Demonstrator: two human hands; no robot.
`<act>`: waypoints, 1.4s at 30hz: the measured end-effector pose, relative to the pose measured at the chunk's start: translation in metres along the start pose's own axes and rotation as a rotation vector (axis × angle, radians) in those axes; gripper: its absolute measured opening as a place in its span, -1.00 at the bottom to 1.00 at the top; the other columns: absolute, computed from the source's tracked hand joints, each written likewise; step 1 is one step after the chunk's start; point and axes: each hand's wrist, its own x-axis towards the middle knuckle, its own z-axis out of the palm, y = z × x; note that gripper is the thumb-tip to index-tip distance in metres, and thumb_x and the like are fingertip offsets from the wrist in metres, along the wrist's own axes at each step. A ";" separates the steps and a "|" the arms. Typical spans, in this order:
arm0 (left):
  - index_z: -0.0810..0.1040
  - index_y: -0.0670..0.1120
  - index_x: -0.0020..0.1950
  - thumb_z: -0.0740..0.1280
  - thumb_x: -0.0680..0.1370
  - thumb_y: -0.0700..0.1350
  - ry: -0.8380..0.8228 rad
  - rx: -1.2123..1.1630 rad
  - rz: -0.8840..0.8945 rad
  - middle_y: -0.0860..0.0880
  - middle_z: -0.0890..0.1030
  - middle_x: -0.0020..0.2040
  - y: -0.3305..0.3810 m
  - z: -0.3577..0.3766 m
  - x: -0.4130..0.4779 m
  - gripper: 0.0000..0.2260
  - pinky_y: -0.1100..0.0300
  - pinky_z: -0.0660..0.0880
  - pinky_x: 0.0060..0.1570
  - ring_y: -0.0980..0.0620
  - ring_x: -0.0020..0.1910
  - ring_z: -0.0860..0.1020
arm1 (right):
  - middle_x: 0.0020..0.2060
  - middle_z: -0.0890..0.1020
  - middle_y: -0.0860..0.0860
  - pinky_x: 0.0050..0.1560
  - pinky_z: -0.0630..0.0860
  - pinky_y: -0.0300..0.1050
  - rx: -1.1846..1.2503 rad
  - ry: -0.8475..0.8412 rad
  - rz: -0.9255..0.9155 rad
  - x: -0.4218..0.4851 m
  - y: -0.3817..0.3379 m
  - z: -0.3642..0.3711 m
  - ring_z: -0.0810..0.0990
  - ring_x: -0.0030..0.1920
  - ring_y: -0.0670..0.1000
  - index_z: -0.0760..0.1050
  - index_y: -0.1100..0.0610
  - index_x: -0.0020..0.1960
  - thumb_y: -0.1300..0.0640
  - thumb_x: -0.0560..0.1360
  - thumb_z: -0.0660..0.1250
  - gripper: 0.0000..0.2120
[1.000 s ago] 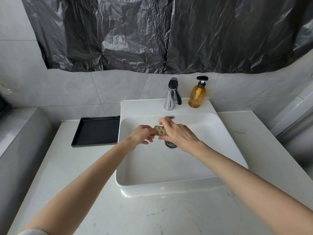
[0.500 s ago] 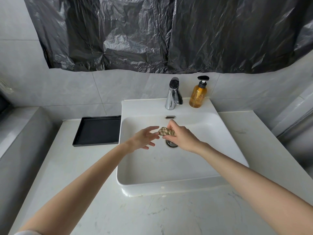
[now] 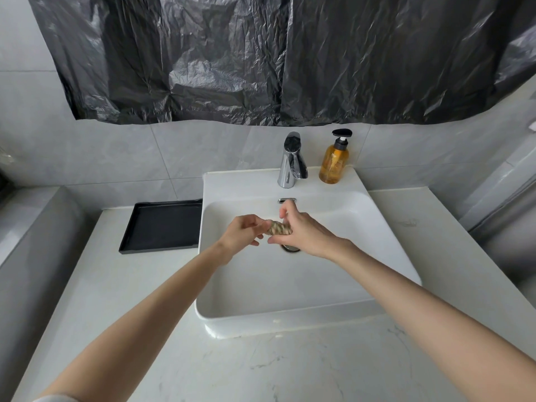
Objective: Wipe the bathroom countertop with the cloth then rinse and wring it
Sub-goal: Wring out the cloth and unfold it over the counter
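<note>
Fingers of the left hand curl round the left end of the cloth, pinching it against the thumb. The right hand grips the other end, thumb underneath and fingers bent over the top, with the forefinger lifted a little above the rest. Between the two hands the cloth shows as a short, tightly twisted wad, striped beige and brown. It is held in the air over the white sink, toward the back of the basin and just above the drain, which the right hand partly hides. Both bare forearms reach in from the near edge, and a bit of white sleeve shows at the bottom of the left arm.

A chrome tap stands on the back ledge of the sink, its spout pointing toward the basin. Just to its right stands an amber soap bottle with a black pump. A narrow chrome overflow slot sits in the back wall of the basin, right behind the lifted forefinger. The sink rests on a pale marbled surface with faint grey veins. On that surface, just beside the left side of the sink, lies a shallow black tray. Grey tiles cover the wall behind, and crinkled black plastic sheeting hangs across its upper part.
</note>
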 end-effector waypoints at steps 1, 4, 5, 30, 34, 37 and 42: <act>0.52 -0.08 -0.19 0.33 0.55 -0.08 0.002 -0.022 -0.022 0.02 0.56 -0.21 0.000 0.001 0.001 -0.86 0.27 0.51 -0.20 0.09 -0.23 0.50 | -0.26 0.45 0.00 -0.28 0.33 -0.03 -0.133 0.035 -0.049 0.000 -0.001 0.000 0.40 -0.30 0.10 0.14 0.06 0.04 -0.10 0.45 0.41 -0.52; 0.54 -0.12 -0.18 0.34 0.54 -0.06 0.007 -0.055 -0.106 -0.06 0.58 -0.16 0.000 0.002 0.001 -0.84 0.29 0.49 -0.29 0.09 -0.30 0.47 | -0.22 0.34 -0.04 -0.29 0.31 0.00 -0.476 0.092 -0.179 0.000 -0.003 0.002 0.39 -0.30 0.20 0.14 0.15 0.09 -0.05 0.53 0.32 -0.58; 0.55 -0.13 -0.16 0.35 0.54 -0.04 0.010 -0.069 -0.149 -0.08 0.58 -0.13 0.000 0.002 0.002 -0.83 0.29 0.47 -0.31 0.09 -0.31 0.45 | -0.16 0.32 0.00 -0.31 0.29 -0.01 -0.578 0.112 -0.224 0.000 -0.002 0.003 0.39 -0.31 0.22 0.09 0.15 0.09 -0.05 0.55 0.28 -0.58; 0.46 0.29 0.18 0.31 0.56 -0.09 -0.034 0.204 0.355 0.25 0.54 0.10 0.015 0.001 -0.007 -0.71 0.32 0.48 -0.11 0.15 -0.12 0.55 | -0.27 0.50 0.04 -0.59 0.09 -0.36 0.845 -0.142 0.203 -0.002 0.013 -0.022 0.24 -0.49 -0.13 0.36 0.13 -0.09 0.00 0.56 0.29 -0.78; 0.61 0.14 0.02 0.36 0.53 -0.11 0.048 0.309 0.465 0.31 0.62 -0.16 0.020 0.001 -0.005 -0.85 0.36 0.46 -0.18 0.21 -0.25 0.53 | -0.28 0.47 0.02 -0.61 0.07 -0.38 0.967 -0.240 0.239 -0.004 0.012 -0.024 0.24 -0.51 -0.15 0.41 0.15 -0.05 0.00 0.58 0.25 -0.80; 0.65 -0.06 -0.03 0.37 0.52 -0.18 0.036 0.280 0.419 0.23 0.63 -0.18 0.017 0.001 -0.001 -0.92 0.35 0.50 -0.21 0.23 -0.29 0.53 | -0.28 0.51 0.02 -0.58 0.13 -0.33 0.762 -0.155 0.172 -0.004 0.010 -0.020 0.25 -0.50 -0.12 0.35 0.14 -0.02 0.04 0.50 0.39 -0.74; 0.62 -0.18 -0.02 0.34 0.54 -0.25 0.003 0.185 0.282 0.02 0.62 -0.20 0.007 0.002 0.004 -0.91 0.35 0.53 -0.29 0.23 -0.40 0.51 | -0.29 0.41 0.00 -0.33 0.26 -0.10 0.071 0.057 -0.069 -0.002 0.009 -0.009 0.32 -0.33 0.02 0.17 0.07 -0.02 0.06 0.37 0.51 -0.51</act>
